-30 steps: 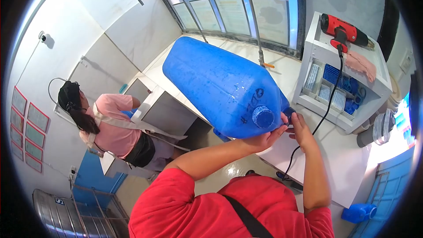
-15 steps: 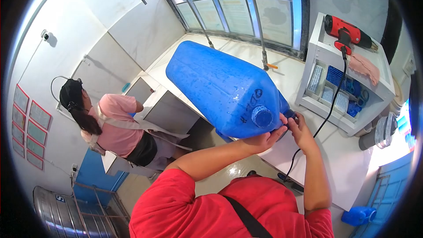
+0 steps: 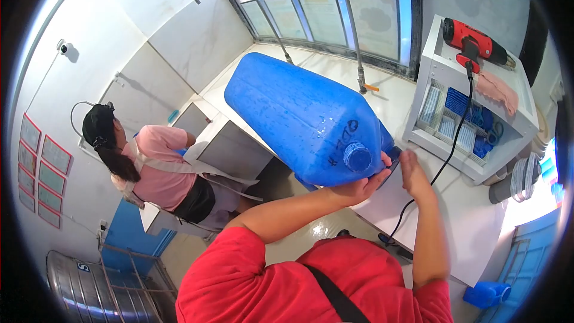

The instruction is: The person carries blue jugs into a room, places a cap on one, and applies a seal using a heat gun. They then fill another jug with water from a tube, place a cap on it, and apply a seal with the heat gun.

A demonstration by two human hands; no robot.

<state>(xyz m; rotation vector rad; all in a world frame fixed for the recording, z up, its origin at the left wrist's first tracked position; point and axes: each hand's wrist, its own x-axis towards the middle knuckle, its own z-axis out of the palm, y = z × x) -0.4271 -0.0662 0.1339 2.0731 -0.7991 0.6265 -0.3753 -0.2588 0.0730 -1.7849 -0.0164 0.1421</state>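
A large blue plastic water jug (image 3: 293, 113) lies tilted across the counter, its round blue cap (image 3: 358, 157) facing me. Black handwriting and water drops show on its surface. My left hand (image 3: 363, 186) is closed against the lower front edge, palm up, fingers reaching round beside a small dark round fitting (image 3: 393, 154). Just right of that fitting is my right hand (image 3: 414, 174), held upright with straightened fingers and nothing visible in it.
A white drawer unit (image 3: 439, 143) holds scissors and blue items, with a red heat gun (image 3: 475, 42) on top. Its black cord (image 3: 457, 137) hangs down over the counter (image 3: 460, 221). Two metal pipes rise behind the jug. A person in pink (image 3: 170, 167) works at the left.
My right hand has drawn slightly right, off the dark fitting, and its fingers have straightened. My left hand stays at the jug's edge.
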